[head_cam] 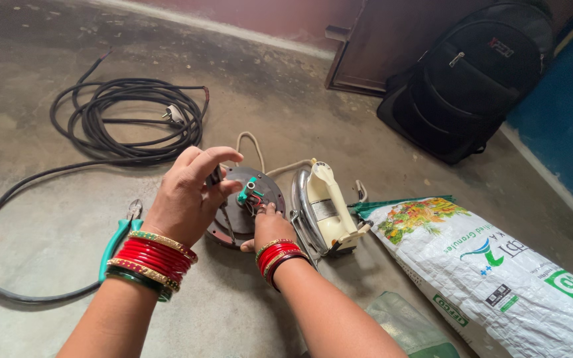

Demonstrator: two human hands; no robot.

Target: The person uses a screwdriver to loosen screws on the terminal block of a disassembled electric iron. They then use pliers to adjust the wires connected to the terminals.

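One white printed sack [499, 272] lies closed on the floor, contents hidden; one black backpack [469, 79] leans zipped against the wall. One coiled black cable [111, 122] lies behind. One cream iron cover [326, 205] stands beside one round dark soleplate [237, 215], held tilted between both hands. The left hand [187, 195] curls around a screwdriver [220, 199]; the right hand [268, 225] pinches the plate's wiring. One pair of green-handled pliers [119, 238] lies alongside.

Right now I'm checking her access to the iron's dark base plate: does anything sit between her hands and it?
Nothing visible does. The left hand already grips the dark base plate at its left edge, and the right hand touches the wiring by the green part at its centre. The iron's cream body stands apart, to the right.
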